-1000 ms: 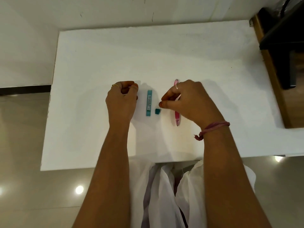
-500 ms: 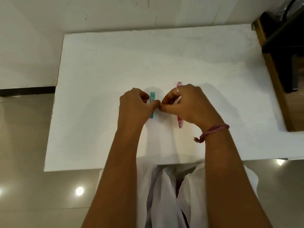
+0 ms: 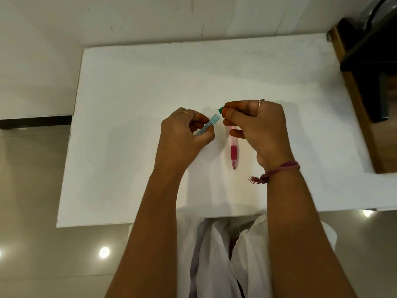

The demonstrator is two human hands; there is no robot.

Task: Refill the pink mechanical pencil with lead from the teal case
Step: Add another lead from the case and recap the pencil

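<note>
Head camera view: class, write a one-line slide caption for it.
Left hand holds the teal case, right hand pinches its cap; pink pencil lies on the table.

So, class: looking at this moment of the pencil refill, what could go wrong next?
The left hand holds the teal case tilted, open end up; tipping it further might spill lead onto the white table. The tiny teal cap, pinched in the right hand, could drop. The pink pencil lies loose and might roll.
</note>
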